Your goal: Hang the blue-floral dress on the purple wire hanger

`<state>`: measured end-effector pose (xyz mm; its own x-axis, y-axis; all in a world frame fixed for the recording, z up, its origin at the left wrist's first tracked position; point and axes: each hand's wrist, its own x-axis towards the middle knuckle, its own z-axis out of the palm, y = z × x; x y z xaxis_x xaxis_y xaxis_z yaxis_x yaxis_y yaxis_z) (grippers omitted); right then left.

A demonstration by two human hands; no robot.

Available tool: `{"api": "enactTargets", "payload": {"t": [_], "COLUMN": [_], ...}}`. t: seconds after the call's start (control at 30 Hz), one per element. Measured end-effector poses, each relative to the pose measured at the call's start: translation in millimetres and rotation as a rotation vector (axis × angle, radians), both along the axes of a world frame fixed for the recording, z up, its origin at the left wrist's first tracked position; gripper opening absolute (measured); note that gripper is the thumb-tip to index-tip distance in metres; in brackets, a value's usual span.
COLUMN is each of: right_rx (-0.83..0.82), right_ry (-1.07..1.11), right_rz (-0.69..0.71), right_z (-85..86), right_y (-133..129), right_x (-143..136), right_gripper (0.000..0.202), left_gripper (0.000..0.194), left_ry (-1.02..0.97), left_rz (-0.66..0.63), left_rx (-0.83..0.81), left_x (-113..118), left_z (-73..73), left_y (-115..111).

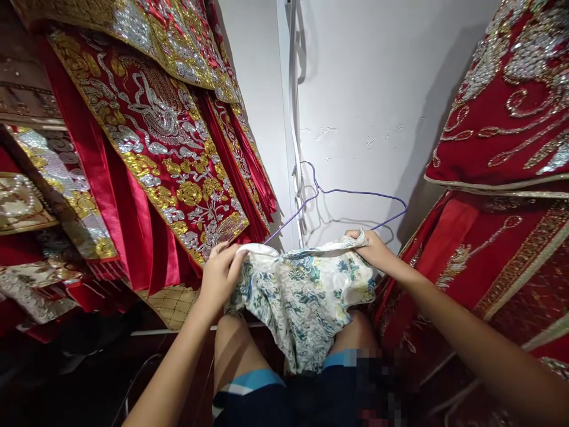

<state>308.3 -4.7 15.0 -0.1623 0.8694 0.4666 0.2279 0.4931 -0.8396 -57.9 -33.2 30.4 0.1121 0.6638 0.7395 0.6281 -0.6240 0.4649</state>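
while the left hand (222, 273) grips one end of the cloth's upper edge, the right hand (367, 248) is closed on the other. cloth (302, 296): white, blue-green print, spread between both hands, hanging in front of the thighs (240, 344). purple hanger (364, 193) just beyond, against the white wall (364, 89); lower part hidden, cannot tell if inside the cloth. red gown (169, 130) at left, beaded; another red gown (502, 136) at right.

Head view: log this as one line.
left hand: holding patterned garment, left end; right hand: holding its right end; purple hanger: partly hidden by garment; red embroidered clothes: both sides
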Motion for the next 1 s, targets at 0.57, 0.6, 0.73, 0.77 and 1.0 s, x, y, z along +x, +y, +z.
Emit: {"api": "enactTargets", "payload": {"t": [0.57,0.6,0.73,0.77,1.0], "right_rx": [0.007,0.036,0.062,0.033,-0.086], "right_ry": [0.121,0.135,0.136,0.107,-0.132], "right_rz": [-0.125,-0.191,-0.381,-0.418,-0.452], "right_z": [-14.5,-14.3,-4.3,0.2,22.3], "right_y": [-4,-2,20,28,69], "right_x": [-15,-12,8,13,46], "right_gripper": [0.035,0.055,0.114,0.122,0.081], "left_gripper": [0.039,0.039,0.042,0.041,0.038], "left_ry": [-0.142,-0.162,-0.272,-0.298,-0.365], "left_rz": [-0.564,-0.558,-0.559,-0.561,-0.492], "left_rx": [-0.512,-0.523,-0.619,-0.646,-0.730], "left_x": [70,68,63,63,56], "left_z": [67.9,67.4,63.3,62.5,58.4], "left_y": [51,51,58,60,59]}}
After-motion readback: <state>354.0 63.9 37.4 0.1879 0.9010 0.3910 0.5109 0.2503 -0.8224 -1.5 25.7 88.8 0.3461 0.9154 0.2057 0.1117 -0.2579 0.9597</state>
